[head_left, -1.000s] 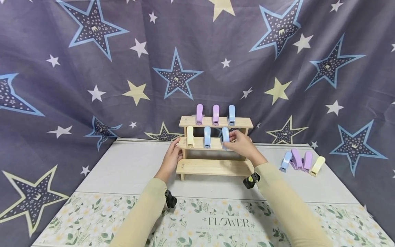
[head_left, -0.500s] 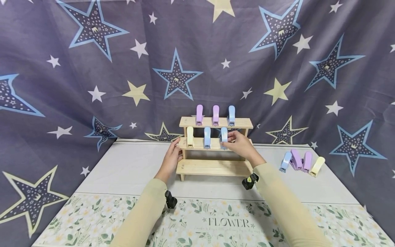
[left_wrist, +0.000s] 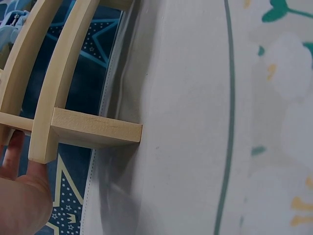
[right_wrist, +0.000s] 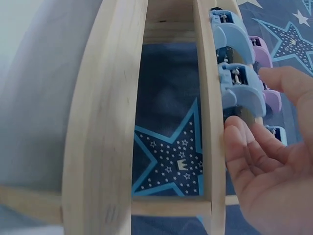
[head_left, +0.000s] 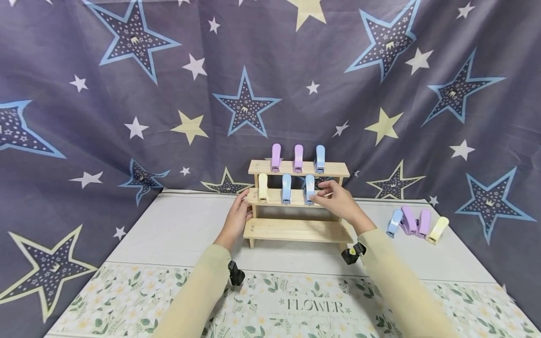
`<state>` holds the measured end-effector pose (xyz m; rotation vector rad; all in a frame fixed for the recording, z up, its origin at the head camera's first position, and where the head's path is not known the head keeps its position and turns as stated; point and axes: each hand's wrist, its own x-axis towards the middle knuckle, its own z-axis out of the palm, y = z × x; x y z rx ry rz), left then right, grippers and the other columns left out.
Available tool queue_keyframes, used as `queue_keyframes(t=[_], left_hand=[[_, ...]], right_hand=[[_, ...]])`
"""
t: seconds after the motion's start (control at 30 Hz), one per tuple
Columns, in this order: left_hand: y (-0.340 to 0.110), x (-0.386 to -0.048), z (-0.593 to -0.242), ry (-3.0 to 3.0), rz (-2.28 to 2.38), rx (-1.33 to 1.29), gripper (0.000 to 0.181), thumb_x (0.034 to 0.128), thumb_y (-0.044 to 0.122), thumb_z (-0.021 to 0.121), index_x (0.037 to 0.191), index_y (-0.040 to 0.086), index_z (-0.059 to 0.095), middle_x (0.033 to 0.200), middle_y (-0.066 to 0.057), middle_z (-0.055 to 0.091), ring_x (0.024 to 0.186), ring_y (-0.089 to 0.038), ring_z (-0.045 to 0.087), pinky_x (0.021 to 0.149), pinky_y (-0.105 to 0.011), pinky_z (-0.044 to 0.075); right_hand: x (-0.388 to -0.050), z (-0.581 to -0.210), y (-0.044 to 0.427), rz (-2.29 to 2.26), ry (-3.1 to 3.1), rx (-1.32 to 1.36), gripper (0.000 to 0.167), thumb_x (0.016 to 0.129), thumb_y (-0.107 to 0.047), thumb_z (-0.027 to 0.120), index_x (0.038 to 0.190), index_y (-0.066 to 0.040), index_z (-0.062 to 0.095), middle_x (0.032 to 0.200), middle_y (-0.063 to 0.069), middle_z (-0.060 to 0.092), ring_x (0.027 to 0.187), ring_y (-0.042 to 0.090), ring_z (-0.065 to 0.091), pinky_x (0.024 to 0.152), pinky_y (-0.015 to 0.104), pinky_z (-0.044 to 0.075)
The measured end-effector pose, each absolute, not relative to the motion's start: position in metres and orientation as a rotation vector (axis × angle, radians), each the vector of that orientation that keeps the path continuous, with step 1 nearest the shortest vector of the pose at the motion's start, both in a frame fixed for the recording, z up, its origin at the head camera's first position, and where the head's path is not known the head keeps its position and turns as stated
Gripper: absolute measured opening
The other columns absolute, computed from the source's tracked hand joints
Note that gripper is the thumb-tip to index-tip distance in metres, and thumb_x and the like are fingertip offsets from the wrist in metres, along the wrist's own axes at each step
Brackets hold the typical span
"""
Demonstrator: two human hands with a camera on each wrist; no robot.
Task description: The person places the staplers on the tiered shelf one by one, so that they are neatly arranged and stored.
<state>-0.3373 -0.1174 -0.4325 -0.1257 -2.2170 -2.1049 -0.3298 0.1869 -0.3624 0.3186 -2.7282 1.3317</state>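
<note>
The right hand (head_left: 338, 201) has let go of the right-hand blue stapler (head_left: 310, 187): its fingers, curled on it half a second ago, now spread just beside it. The stapler stands upright on the middle shelf of the wooden stand (head_left: 297, 230), a touch further left than a second ago. The left hand (head_left: 235, 220) still grips the stand's left end.

A pale wooden tiered stand (left_wrist: 66, 58) showed two long, curved-looking planks and a short leg. The left hand (left_wrist: 24, 200) was at the plank ends, one fingertip against the stand's crossbar; whether another finger touched a plank was unclear. A light blue plastic stapler (left_wrist: 9, 30), partly cut off, was beside the stand's outer plank. Dark blue star-printed cloth (left_wrist: 80, 93) lay behind the stand; right of it, the white counter (left_wrist: 181, 98) bore a grey-green line (left_wrist: 231, 98).
</note>
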Motion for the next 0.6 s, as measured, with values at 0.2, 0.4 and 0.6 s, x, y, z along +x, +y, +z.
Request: queue_keyframes(t=[0.2,0.4,0.6], left_hand=[[-0.117,-0.337,-0.432,-2.219,-2.108,-0.122,0.047,0.1113,0.030,0.029,0.157,0.022,0.031,0.153,-0.016,0.038,0.134,-0.035,0.046,0.113,-0.050,0.038],[-0.117,-0.337,-0.433,-2.227,-2.099,-0.116,0.048,0.1112,0.030,0.029,0.158,0.020,0.031,0.151,-0.016,0.041,0.133,-0.034,0.046,0.113,-0.047,0.039],[-0.118,-0.335,-0.430,-2.231,-2.108,-0.112,0.047,0.1111,0.028,0.030,0.158,0.021,0.032,0.151,-0.017,0.041,0.134,-0.035,0.046,0.113,-0.047,0.039]], right_hand=[[-0.320,-0.361,0.204,1.283,-2.733,0.359,0.054,0.095,-0.034,0.070,0.136,-0.002,0.053,0.116,0.014,0.064,0.104,0.031,0.062,0.089,0.046,0.053],[-0.313,-0.363,0.231,1.241,-2.723,0.372,0.052,0.096,-0.034,0.068,0.134,-0.002,0.054,0.114,0.015,0.066,0.103,0.032,0.063,0.086,0.044,0.053],[-0.307,-0.367,0.262,1.188,-2.716,0.338,0.049,0.097,-0.031,0.067,0.131,0.003,0.054,0.114,0.019,0.065,0.103,0.034,0.062,0.081,0.039,0.052]])
